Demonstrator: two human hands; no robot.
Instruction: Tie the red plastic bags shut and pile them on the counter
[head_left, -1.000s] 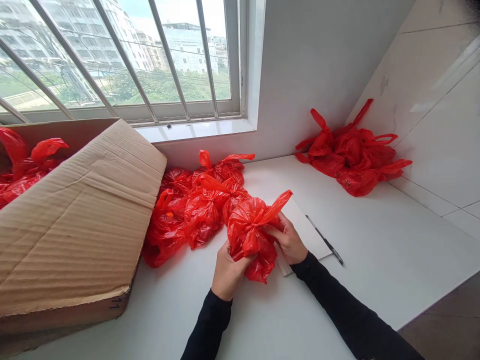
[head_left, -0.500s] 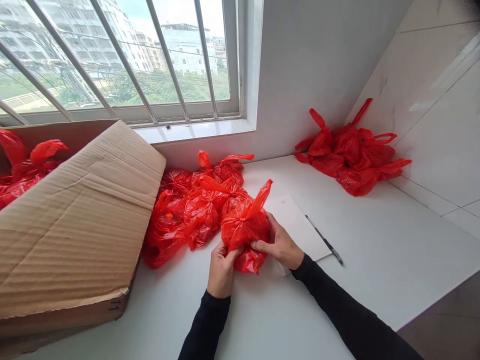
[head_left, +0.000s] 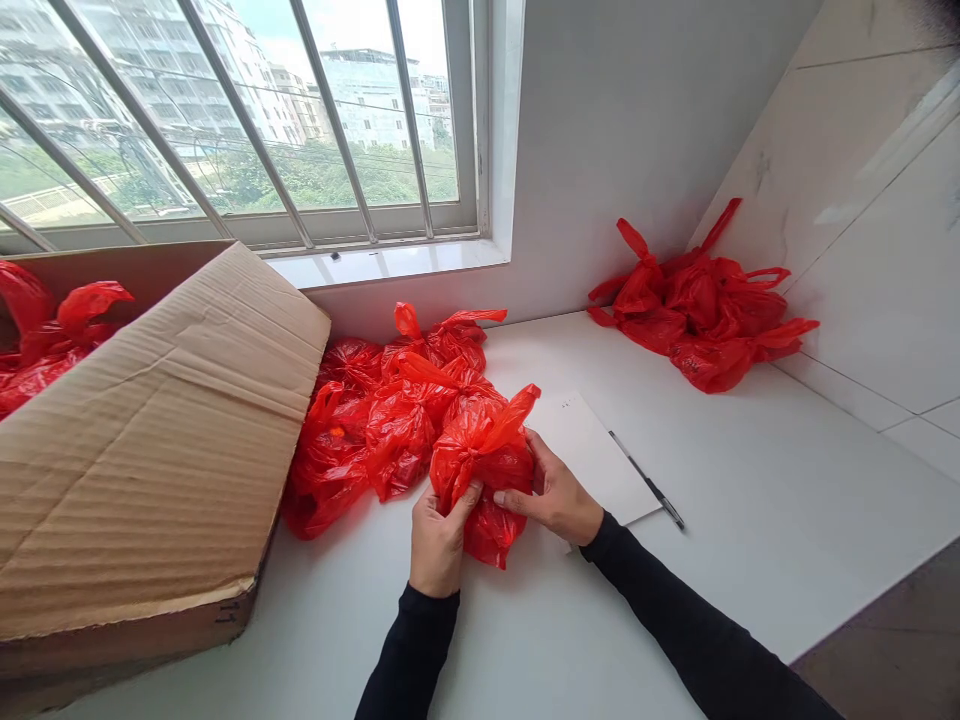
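A knotted red plastic bag (head_left: 487, 465) is held between both hands above the white tabletop, its tied handle sticking up to the right. My left hand (head_left: 441, 540) is closed on its lower left side, thumb pressed into the plastic. Around its right side curl the fingers of my right hand (head_left: 555, 490), with the thumb at the front. What the bag contains is hidden. Just behind and left of it lies a pile of similar tied red bags (head_left: 401, 420), some close against it.
On the left stands a cardboard box (head_left: 165, 430) with more red bags (head_left: 67, 330) inside. White paper (head_left: 592, 455) and a pen (head_left: 649, 482) lie right of my hands. Another heap of red bags (head_left: 697, 310) sits in the back right corner. A barred window (head_left: 300, 130) is behind.
The held bag has tilted and moved slightly down and left, its handle dipping lower. Both hands have kept hold of it. The other bags stay where they were.
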